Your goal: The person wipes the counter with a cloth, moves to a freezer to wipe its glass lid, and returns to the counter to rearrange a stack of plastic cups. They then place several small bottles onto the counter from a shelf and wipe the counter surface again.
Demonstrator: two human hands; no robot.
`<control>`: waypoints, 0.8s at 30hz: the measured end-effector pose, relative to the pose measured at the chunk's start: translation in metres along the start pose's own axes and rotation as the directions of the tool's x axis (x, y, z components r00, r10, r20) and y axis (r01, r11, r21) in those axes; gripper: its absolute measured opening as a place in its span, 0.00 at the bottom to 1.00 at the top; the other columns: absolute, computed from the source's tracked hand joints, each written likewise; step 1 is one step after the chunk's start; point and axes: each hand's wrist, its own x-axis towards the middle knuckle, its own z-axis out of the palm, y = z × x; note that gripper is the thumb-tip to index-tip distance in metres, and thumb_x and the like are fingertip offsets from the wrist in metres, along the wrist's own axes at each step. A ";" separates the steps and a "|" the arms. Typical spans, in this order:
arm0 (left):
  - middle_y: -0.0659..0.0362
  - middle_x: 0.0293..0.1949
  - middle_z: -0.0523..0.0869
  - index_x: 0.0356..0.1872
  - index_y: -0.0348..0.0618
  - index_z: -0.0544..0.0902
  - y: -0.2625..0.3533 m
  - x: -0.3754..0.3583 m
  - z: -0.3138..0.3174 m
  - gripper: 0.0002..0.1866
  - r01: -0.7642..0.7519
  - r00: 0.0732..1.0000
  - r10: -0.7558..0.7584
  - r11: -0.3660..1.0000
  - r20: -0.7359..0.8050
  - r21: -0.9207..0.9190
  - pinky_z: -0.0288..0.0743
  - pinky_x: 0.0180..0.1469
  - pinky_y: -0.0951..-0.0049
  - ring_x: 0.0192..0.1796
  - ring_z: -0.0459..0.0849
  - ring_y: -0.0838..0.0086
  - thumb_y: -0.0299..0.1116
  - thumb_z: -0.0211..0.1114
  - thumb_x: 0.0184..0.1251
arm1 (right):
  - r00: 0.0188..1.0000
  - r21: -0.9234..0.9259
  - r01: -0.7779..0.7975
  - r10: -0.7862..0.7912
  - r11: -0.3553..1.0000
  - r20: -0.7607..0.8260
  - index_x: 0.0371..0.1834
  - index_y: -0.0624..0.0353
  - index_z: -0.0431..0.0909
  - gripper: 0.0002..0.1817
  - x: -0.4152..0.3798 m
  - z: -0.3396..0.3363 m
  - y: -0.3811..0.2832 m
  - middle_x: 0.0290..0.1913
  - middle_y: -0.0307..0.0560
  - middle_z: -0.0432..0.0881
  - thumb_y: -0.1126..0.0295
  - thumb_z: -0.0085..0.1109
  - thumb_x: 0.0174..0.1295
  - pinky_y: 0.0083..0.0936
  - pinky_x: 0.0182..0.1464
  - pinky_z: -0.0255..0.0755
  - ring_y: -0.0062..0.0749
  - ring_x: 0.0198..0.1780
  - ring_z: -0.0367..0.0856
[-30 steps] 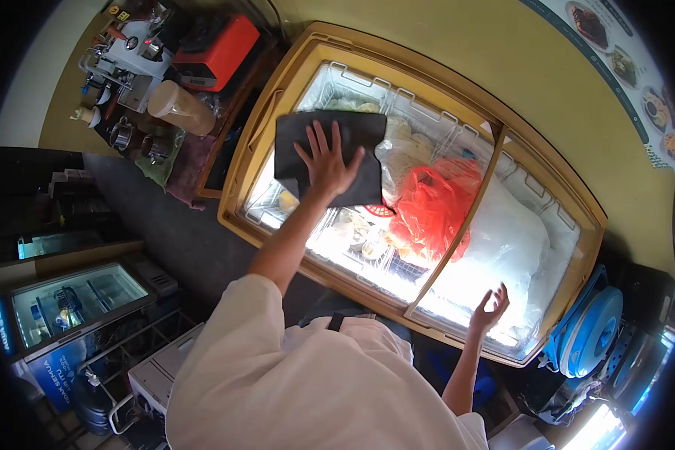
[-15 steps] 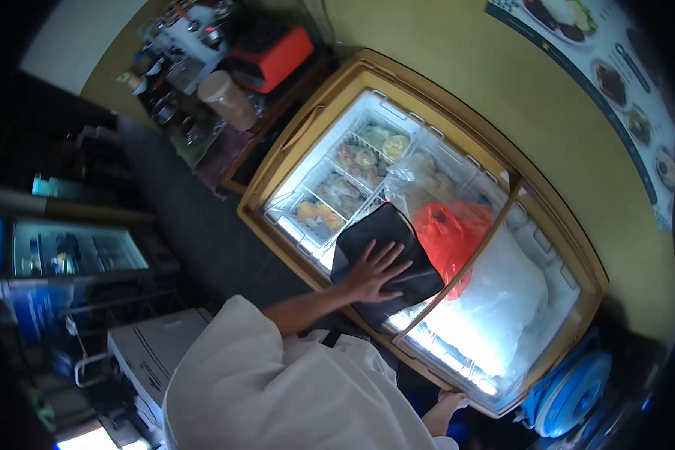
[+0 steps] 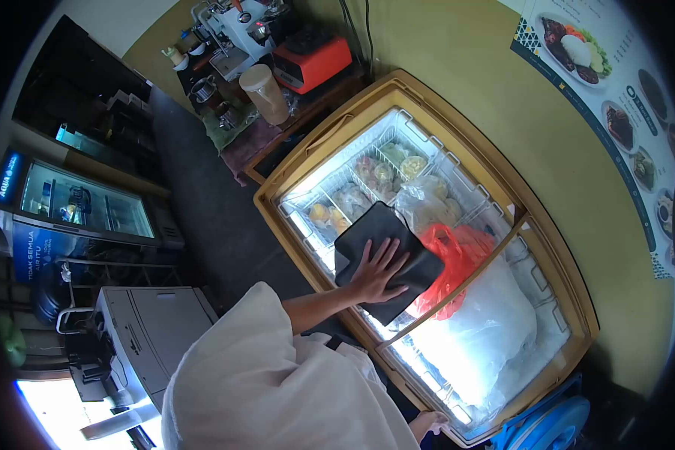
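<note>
A person in a pale top is leaning over a brown-framed chest freezer [image 3: 545, 178], the left hand [image 3: 379, 274] pressing flat on a black sheet [image 3: 386, 232]. The work is looking partway through, as a judgement: the sheet is lying above the freezer's middle, seemingly on a clear cover, and is not being let go. How much is left, the picture is not showing. The left grip is spreading wide open, palm down, pinching nothing. The right hand [image 3: 430, 424] is resting at the near rim; its grip is partly hidden, so whether its fingers are closing on the rim cannot be told. Beside the sheet, a red plastic bag [image 3: 457, 255] is showing inside. Compared with a second ago, the sheet is no longer covering the wire baskets [image 3: 356, 180] at the left end but lying nearer the divider bar [image 3: 465, 285], and the right hand is touching the rim rather than hovering.
</note>
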 end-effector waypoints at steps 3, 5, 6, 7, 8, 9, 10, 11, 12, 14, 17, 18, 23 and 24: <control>0.44 0.82 0.53 0.80 0.62 0.61 -0.044 0.009 -0.018 0.44 -0.207 0.977 0.210 0.977 0.048 -0.056 0.36 0.77 0.27 0.83 0.52 0.48 0.69 0.58 0.67 | 1.000 0.001 0.008 -0.008 1.000 0.001 0.75 0.58 0.57 0.41 0.000 0.000 -0.005 0.65 0.68 0.73 0.35 0.37 0.73 0.59 0.63 0.73 0.63 0.63 0.75; 0.44 0.81 0.54 0.80 0.62 0.61 -0.087 0.046 -0.039 0.44 -0.210 0.977 0.209 0.977 0.031 0.021 0.38 0.78 0.28 0.83 0.53 0.49 0.68 0.58 0.67 | 1.000 -0.001 0.013 -0.013 1.000 0.001 0.75 0.58 0.57 0.41 -0.001 -0.002 -0.009 0.65 0.69 0.73 0.35 0.37 0.73 0.59 0.63 0.73 0.63 0.63 0.75; 0.45 0.82 0.52 0.81 0.59 0.60 -0.104 0.065 -0.048 0.44 -0.076 0.996 0.079 0.994 -0.030 0.074 0.37 0.79 0.30 0.83 0.52 0.50 0.69 0.55 0.69 | 1.000 -0.004 0.013 -0.013 1.000 -0.001 0.75 0.58 0.57 0.41 -0.003 -0.002 -0.010 0.65 0.69 0.73 0.35 0.37 0.73 0.59 0.63 0.73 0.63 0.64 0.75; 0.45 0.82 0.51 0.81 0.56 0.59 -0.116 0.085 -0.047 0.44 0.148 0.988 -0.142 0.984 -0.063 0.099 0.35 0.79 0.33 0.84 0.49 0.51 0.70 0.51 0.70 | 1.000 -0.002 0.019 -0.019 1.000 -0.001 0.75 0.58 0.57 0.41 -0.002 -0.003 -0.011 0.65 0.69 0.73 0.35 0.37 0.73 0.59 0.63 0.73 0.63 0.64 0.75; 0.44 0.83 0.50 0.81 0.54 0.58 -0.118 0.098 -0.034 0.45 0.371 0.922 -0.358 0.925 -0.148 0.075 0.33 0.79 0.33 0.84 0.47 0.51 0.70 0.49 0.71 | 1.000 -0.005 0.020 -0.020 1.000 -0.001 0.75 0.58 0.57 0.41 -0.005 -0.003 -0.011 0.65 0.69 0.73 0.35 0.37 0.73 0.59 0.63 0.73 0.63 0.64 0.75; 0.44 0.83 0.48 0.81 0.52 0.57 -0.114 0.114 -0.022 0.45 0.568 0.805 -0.547 0.822 -0.229 0.033 0.31 0.80 0.33 0.85 0.45 0.51 0.70 0.47 0.72 | 1.000 -0.002 0.015 -0.015 1.000 -0.001 0.75 0.58 0.57 0.41 -0.007 -0.003 -0.010 0.65 0.69 0.73 0.35 0.37 0.73 0.59 0.63 0.73 0.63 0.64 0.75; 0.43 0.83 0.47 0.81 0.50 0.57 -0.094 0.115 -0.016 0.46 0.549 0.824 -0.529 0.834 -0.203 0.055 0.30 0.80 0.33 0.85 0.42 0.51 0.70 0.47 0.72 | 1.000 -0.005 0.024 -0.024 1.000 -0.003 0.75 0.58 0.57 0.41 -0.005 -0.006 -0.012 0.65 0.69 0.73 0.35 0.37 0.73 0.59 0.63 0.73 0.63 0.64 0.75; 0.42 0.83 0.46 0.81 0.47 0.57 -0.069 0.105 -0.017 0.46 0.533 0.839 -0.514 0.843 -0.182 0.076 0.28 0.79 0.33 0.85 0.40 0.50 0.69 0.46 0.73 | 0.999 -0.007 0.034 -0.034 0.999 -0.002 0.75 0.57 0.57 0.41 -0.004 -0.006 -0.011 0.65 0.69 0.73 0.35 0.37 0.73 0.59 0.63 0.73 0.63 0.64 0.75; 0.41 0.83 0.47 0.81 0.44 0.57 -0.047 0.088 -0.024 0.47 0.422 0.905 -0.415 0.903 -0.096 0.075 0.28 0.79 0.33 0.85 0.40 0.48 0.69 0.47 0.72 | 0.999 -0.003 0.044 -0.044 0.999 0.005 0.75 0.57 0.57 0.41 -0.004 -0.006 -0.011 0.65 0.69 0.72 0.35 0.37 0.73 0.59 0.63 0.73 0.63 0.64 0.75; 0.39 0.81 0.52 0.78 0.44 0.64 -0.016 0.042 -0.010 0.45 0.161 0.982 -0.159 0.987 -0.100 0.014 0.31 0.77 0.28 0.84 0.46 0.45 0.68 0.49 0.71 | 0.998 0.002 0.054 -0.054 0.999 0.019 0.75 0.57 0.57 0.41 -0.006 -0.002 -0.013 0.65 0.69 0.72 0.35 0.37 0.73 0.59 0.63 0.73 0.63 0.64 0.75; 0.45 0.81 0.57 0.77 0.53 0.68 -0.021 -0.012 0.000 0.41 -0.300 0.953 0.294 0.947 -0.067 -0.114 0.36 0.78 0.31 0.83 0.52 0.50 0.65 0.59 0.68 | 0.997 0.016 0.075 -0.075 0.997 0.033 0.75 0.57 0.57 0.41 -0.010 0.001 -0.018 0.65 0.69 0.72 0.35 0.37 0.73 0.59 0.63 0.73 0.63 0.64 0.75; 0.46 0.81 0.57 0.77 0.54 0.68 -0.042 -0.007 -0.009 0.41 -0.420 0.907 0.417 0.897 -0.053 -0.140 0.37 0.78 0.32 0.83 0.53 0.50 0.64 0.60 0.68 | 0.996 0.023 0.077 -0.078 0.997 0.037 0.75 0.57 0.56 0.41 -0.011 0.004 -0.020 0.65 0.69 0.72 0.35 0.37 0.73 0.59 0.63 0.73 0.63 0.64 0.75; 0.46 0.82 0.55 0.79 0.54 0.64 -0.135 0.065 -0.053 0.42 0.114 0.990 -0.113 0.993 -0.083 0.014 0.36 0.78 0.32 0.83 0.50 0.51 0.65 0.57 0.69 | 0.995 0.037 0.085 -0.087 0.996 0.039 0.75 0.57 0.56 0.41 -0.016 0.004 -0.018 0.66 0.69 0.72 0.35 0.37 0.73 0.59 0.63 0.73 0.63 0.64 0.75; 0.45 0.82 0.54 0.80 0.53 0.62 -0.126 0.069 -0.046 0.43 0.256 0.960 -0.250 0.966 -0.127 0.033 0.35 0.79 0.32 0.84 0.48 0.51 0.66 0.55 0.70 | 0.995 0.042 0.087 -0.088 0.995 0.038 0.75 0.57 0.56 0.41 -0.018 0.004 -0.018 0.66 0.69 0.72 0.35 0.37 0.73 0.59 0.63 0.73 0.63 0.64 0.75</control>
